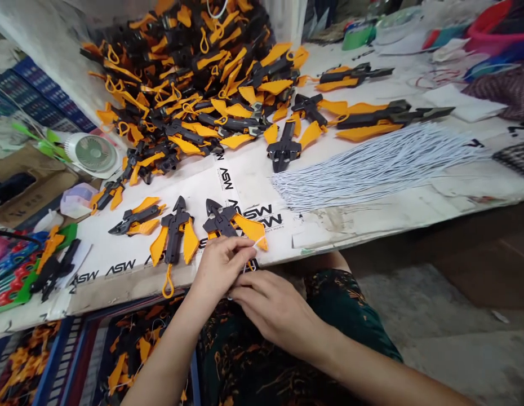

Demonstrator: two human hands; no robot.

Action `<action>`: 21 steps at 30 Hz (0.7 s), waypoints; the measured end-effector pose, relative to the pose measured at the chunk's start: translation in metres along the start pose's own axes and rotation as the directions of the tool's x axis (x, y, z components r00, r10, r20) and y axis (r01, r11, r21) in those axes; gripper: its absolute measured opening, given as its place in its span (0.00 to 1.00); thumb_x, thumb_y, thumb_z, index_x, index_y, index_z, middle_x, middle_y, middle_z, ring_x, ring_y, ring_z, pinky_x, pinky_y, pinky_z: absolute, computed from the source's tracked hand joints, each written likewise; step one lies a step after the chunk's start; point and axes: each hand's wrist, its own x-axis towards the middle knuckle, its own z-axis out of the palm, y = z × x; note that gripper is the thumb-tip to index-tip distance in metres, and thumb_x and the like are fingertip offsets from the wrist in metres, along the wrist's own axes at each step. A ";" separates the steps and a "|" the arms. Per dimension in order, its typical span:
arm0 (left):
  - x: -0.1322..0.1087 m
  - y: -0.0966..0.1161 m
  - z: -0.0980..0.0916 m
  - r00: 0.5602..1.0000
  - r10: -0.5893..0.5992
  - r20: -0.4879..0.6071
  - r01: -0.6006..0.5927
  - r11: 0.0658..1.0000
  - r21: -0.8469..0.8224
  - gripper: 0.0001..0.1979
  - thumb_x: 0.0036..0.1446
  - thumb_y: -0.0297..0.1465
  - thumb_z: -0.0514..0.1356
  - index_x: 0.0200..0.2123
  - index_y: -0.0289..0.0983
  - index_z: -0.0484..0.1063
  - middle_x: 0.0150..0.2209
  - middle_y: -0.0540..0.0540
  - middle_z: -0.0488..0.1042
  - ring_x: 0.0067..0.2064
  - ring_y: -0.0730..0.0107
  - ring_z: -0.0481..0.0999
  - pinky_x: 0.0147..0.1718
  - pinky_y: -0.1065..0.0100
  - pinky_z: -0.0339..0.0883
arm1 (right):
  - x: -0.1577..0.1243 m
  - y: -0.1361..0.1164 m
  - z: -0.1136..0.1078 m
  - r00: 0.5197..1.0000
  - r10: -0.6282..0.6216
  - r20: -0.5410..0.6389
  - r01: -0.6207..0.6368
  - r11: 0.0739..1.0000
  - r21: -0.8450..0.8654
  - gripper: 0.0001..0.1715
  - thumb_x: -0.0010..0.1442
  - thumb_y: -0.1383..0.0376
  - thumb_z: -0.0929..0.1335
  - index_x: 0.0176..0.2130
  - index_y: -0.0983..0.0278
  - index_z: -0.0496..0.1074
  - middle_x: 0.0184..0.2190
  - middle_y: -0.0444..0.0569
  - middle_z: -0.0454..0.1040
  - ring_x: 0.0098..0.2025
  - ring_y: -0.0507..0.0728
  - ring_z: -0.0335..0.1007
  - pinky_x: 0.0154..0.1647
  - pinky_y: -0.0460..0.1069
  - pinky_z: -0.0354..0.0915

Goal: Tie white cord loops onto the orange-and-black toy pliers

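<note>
I see my left hand [226,260], fingers pinched on a white cord [259,241] by a black-and-orange toy [222,221] at the table's [329,234] near edge, my right hand [279,309] curled below, seemingly gripping it too.

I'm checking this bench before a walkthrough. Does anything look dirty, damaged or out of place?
One thing: brownish smudges on the white table covering, between the bundle of white cords and the covering's near edge. They stand out against the pale surface, perhaps dirt or wear. Nothing looks clearly broken or spilled.
</note>
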 end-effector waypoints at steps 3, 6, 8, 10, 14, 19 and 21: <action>0.000 0.001 -0.005 0.996 0.080 -0.044 -0.065 0.958 0.280 0.05 0.59 0.31 0.62 0.34 0.43 0.80 0.33 0.50 0.82 0.38 0.63 0.77 0.46 0.57 0.64 | -0.003 0.004 0.000 0.999 0.013 0.031 -0.014 0.999 0.048 0.15 0.68 0.73 0.62 0.51 0.64 0.72 0.46 0.53 0.75 0.47 0.59 0.73 0.49 0.54 0.72; -0.003 0.001 -0.008 0.990 0.132 -0.049 -0.090 0.862 0.498 0.08 0.61 0.29 0.59 0.32 0.42 0.77 0.31 0.50 0.80 0.38 0.62 0.74 0.48 0.54 0.58 | -0.011 0.008 -0.009 0.995 0.044 0.087 -0.047 0.998 0.033 0.17 0.68 0.72 0.62 0.53 0.63 0.70 0.49 0.53 0.74 0.49 0.58 0.73 0.50 0.54 0.73; -0.004 -0.001 -0.007 0.991 0.123 -0.055 -0.074 0.841 0.536 0.07 0.61 0.28 0.58 0.31 0.41 0.76 0.31 0.50 0.80 0.38 0.62 0.74 0.48 0.54 0.56 | -0.018 0.012 -0.015 0.990 0.077 0.118 -0.078 0.997 0.009 0.16 0.68 0.72 0.61 0.52 0.63 0.71 0.49 0.53 0.74 0.48 0.57 0.75 0.48 0.53 0.75; -0.005 -0.003 -0.004 0.992 0.110 -0.066 -0.059 0.850 0.524 0.07 0.61 0.28 0.58 0.31 0.41 0.74 0.30 0.51 0.79 0.38 0.62 0.74 0.47 0.55 0.56 | -0.024 0.015 -0.019 0.983 0.117 0.144 -0.117 0.993 -0.006 0.16 0.68 0.72 0.61 0.51 0.62 0.70 0.49 0.53 0.74 0.47 0.57 0.75 0.47 0.53 0.75; -0.004 -0.005 0.006 0.988 0.127 -0.083 -0.066 0.853 0.518 0.07 0.61 0.28 0.58 0.30 0.40 0.73 0.30 0.50 0.79 0.36 0.62 0.74 0.46 0.55 0.55 | -0.032 0.021 -0.022 0.975 0.151 0.162 -0.150 0.988 -0.020 0.17 0.68 0.72 0.59 0.52 0.62 0.70 0.51 0.53 0.73 0.47 0.57 0.75 0.47 0.54 0.76; -0.001 -0.003 0.008 0.990 0.136 -0.037 -0.094 0.834 0.544 0.07 0.60 0.27 0.57 0.30 0.40 0.72 0.28 0.51 0.77 0.36 0.63 0.73 0.47 0.55 0.54 | -0.035 0.027 -0.024 0.974 0.160 0.158 -0.159 0.987 -0.021 0.17 0.69 0.72 0.59 0.52 0.63 0.70 0.52 0.54 0.72 0.46 0.57 0.75 0.45 0.53 0.76; 0.000 -0.002 0.005 0.990 0.144 -0.007 -0.116 0.823 0.556 0.07 0.60 0.26 0.57 0.31 0.40 0.71 0.29 0.51 0.77 0.36 0.63 0.72 0.47 0.56 0.54 | -0.035 0.030 -0.026 0.975 0.168 0.148 -0.165 0.986 -0.034 0.17 0.69 0.73 0.59 0.52 0.63 0.70 0.53 0.54 0.72 0.45 0.57 0.76 0.45 0.53 0.76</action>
